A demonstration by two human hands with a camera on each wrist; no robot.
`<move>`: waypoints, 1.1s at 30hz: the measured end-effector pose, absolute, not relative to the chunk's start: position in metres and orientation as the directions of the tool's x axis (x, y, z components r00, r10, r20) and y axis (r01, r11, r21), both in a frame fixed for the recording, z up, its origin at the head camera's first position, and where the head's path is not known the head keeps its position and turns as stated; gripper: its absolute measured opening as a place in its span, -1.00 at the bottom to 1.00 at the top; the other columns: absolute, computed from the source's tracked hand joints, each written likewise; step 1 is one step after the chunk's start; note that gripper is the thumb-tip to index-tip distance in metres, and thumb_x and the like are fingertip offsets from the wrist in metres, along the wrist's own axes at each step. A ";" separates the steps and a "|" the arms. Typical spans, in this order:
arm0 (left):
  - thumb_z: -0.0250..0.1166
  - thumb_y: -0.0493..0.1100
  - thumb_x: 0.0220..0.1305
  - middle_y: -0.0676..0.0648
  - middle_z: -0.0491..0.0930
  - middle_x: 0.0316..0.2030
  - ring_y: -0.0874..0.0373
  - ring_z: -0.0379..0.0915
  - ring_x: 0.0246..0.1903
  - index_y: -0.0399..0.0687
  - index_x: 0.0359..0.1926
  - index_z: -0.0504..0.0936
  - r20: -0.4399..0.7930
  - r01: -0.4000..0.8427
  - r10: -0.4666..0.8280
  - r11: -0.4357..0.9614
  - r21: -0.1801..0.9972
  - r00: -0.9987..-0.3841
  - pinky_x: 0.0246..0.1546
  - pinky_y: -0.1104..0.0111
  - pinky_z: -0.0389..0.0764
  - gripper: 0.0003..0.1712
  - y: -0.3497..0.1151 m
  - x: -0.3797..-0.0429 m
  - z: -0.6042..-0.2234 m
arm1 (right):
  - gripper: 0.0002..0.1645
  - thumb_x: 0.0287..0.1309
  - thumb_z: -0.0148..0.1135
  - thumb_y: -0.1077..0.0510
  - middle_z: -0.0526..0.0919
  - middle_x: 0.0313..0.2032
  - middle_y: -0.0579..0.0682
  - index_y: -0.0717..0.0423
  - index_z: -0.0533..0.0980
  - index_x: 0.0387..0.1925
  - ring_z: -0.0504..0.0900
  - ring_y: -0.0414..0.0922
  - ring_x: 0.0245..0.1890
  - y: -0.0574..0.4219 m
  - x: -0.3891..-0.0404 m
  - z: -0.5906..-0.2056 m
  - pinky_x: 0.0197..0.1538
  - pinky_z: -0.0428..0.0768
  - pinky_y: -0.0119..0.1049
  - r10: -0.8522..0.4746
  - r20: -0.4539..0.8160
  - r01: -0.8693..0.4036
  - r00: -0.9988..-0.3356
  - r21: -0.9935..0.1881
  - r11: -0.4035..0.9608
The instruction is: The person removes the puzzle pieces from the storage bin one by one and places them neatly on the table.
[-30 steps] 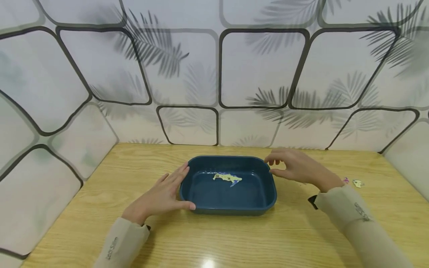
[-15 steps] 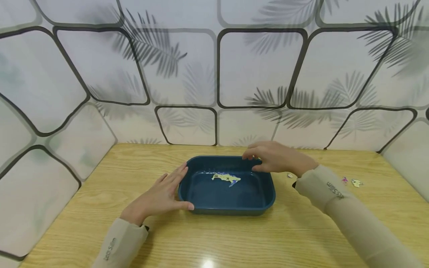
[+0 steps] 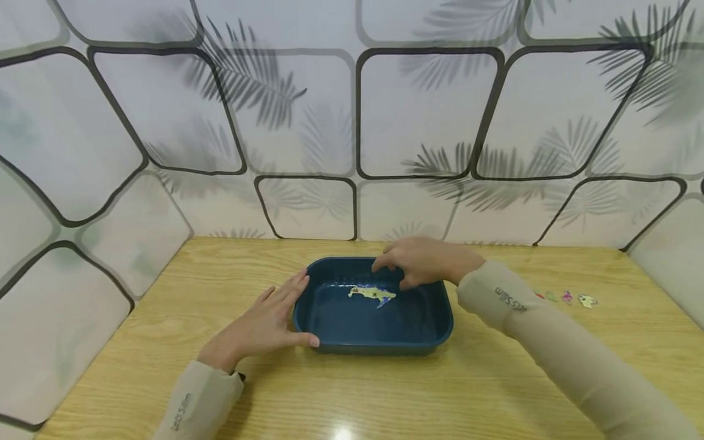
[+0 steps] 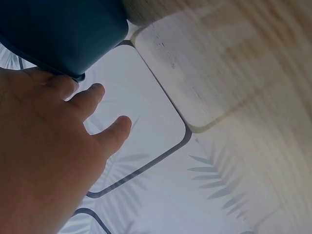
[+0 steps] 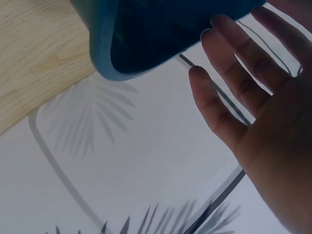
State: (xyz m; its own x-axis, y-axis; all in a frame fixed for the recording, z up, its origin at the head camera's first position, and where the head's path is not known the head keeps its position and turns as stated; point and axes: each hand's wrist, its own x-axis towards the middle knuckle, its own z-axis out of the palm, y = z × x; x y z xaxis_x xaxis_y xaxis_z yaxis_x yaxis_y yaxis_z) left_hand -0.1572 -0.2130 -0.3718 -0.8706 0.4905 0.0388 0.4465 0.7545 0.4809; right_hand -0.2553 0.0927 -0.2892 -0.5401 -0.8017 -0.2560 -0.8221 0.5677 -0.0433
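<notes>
A dark blue rectangular tray [image 3: 379, 349] sits on the wooden table, with a flat cream cutout [image 3: 365, 291] with blue edges lying inside. My left hand [image 3: 264, 324] rests against the tray's left end, fingers along the rim and thumb at the front corner. In the left wrist view, the left fingers [image 4: 117, 136] are spread beside the tray wall. Over the tray's back right part is my right hand [image 3: 426, 261], with thumb and fingers apart. The right wrist view shows the right fingers [image 5: 214, 105] loosely extended near the rim, with nothing visible in them.
Small flat pieces lie on the table at right: a pink one [image 3: 567, 297], a green one [image 3: 551, 296], a red one [image 3: 539, 295] and a cream one [image 3: 587, 300]. A patterned wall [image 3: 407, 208] stands close behind the tray.
My right hand has moved left from the tray's right rim to over its inside. The red and green pieces show now beside the sleeve. My left hand, the tray and the cutout stay put.
</notes>
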 end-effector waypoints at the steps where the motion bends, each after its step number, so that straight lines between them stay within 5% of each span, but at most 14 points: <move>1: 0.39 0.42 0.13 -0.20 -0.18 0.60 -0.18 -0.18 0.54 -0.34 0.58 -0.06 0.037 0.445 0.490 0.754 0.483 -0.871 0.41 -0.30 -0.15 0.36 -0.213 -0.157 -0.372 | -0.34 0.18 0.47 0.19 0.64 0.01 0.02 0.00 0.52 0.32 0.62 -0.08 -0.09 0.090 -0.255 -0.290 -0.06 0.61 -0.11 -0.798 -0.274 -0.823 -0.537 -0.039 0.567; 8: 0.38 0.42 0.14 -0.20 -0.18 0.60 -0.18 -0.19 0.55 -0.32 0.59 -0.06 0.034 0.447 0.494 0.753 0.482 -0.869 0.41 -0.30 -0.15 0.35 -0.213 -0.158 -0.373 | -0.20 0.15 0.44 0.32 0.62 0.06 -0.01 -0.14 0.45 0.41 0.58 -0.14 -0.15 0.077 -0.254 -0.298 -0.18 0.58 -0.20 -0.762 -0.355 -0.815 -0.542 -0.002 0.580; 15: 0.38 0.43 0.14 -0.19 -0.19 0.60 -0.17 -0.19 0.55 -0.33 0.59 -0.06 0.030 0.445 0.494 0.754 0.483 -0.869 0.41 -0.29 -0.15 0.36 -0.214 -0.158 -0.374 | -0.10 0.17 0.40 0.40 0.65 0.07 -0.01 -0.19 0.36 0.48 0.35 -0.19 -0.52 0.066 -0.257 -0.312 -0.48 0.33 -0.32 -0.729 -0.425 -0.831 -0.536 0.115 0.544; 19: 0.38 0.43 0.14 -0.19 -0.19 0.60 -0.17 -0.19 0.55 -0.32 0.59 -0.06 0.026 0.443 0.493 0.756 0.482 -0.870 0.41 -0.29 -0.15 0.35 -0.213 -0.158 -0.374 | -0.11 0.20 0.34 0.44 0.69 -0.19 -0.04 -0.21 0.37 0.47 0.30 -0.22 -0.57 0.061 -0.258 -0.319 -0.53 0.27 -0.35 -0.734 -0.422 -0.839 -0.532 0.148 0.523; 24: 0.38 0.43 0.14 -0.20 -0.19 0.60 -0.17 -0.18 0.55 -0.33 0.58 -0.05 0.023 0.442 0.492 0.760 0.476 -0.870 0.41 -0.29 -0.14 0.35 -0.213 -0.157 -0.373 | -0.10 0.22 0.29 0.47 0.48 -0.56 -0.11 -0.23 0.36 0.48 0.26 -0.22 -0.62 0.055 -0.257 -0.323 -0.56 0.24 -0.36 -0.741 -0.421 -0.850 -0.523 0.189 0.492; 33: 0.37 0.42 0.16 -0.18 -0.21 0.61 -0.17 -0.21 0.55 -0.32 0.59 -0.07 0.013 0.435 0.490 0.760 0.484 -0.871 0.42 -0.28 -0.17 0.34 -0.213 -0.157 -0.372 | -0.06 0.32 0.30 0.36 0.39 -0.70 -0.10 -0.40 0.22 0.54 0.22 -0.22 -0.72 0.048 -0.260 -0.333 -0.63 0.22 -0.38 -0.709 -0.454 -0.842 -0.540 0.299 0.449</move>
State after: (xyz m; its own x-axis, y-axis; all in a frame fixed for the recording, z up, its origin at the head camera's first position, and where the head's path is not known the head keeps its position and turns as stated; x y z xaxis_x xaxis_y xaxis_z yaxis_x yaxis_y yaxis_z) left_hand -0.1570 -0.2132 -0.3717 -0.8714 0.4904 0.0130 0.4348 0.7597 0.4835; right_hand -0.2601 0.0483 -0.3327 -0.5398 -0.7091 -0.4537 -0.8417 0.4494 0.2991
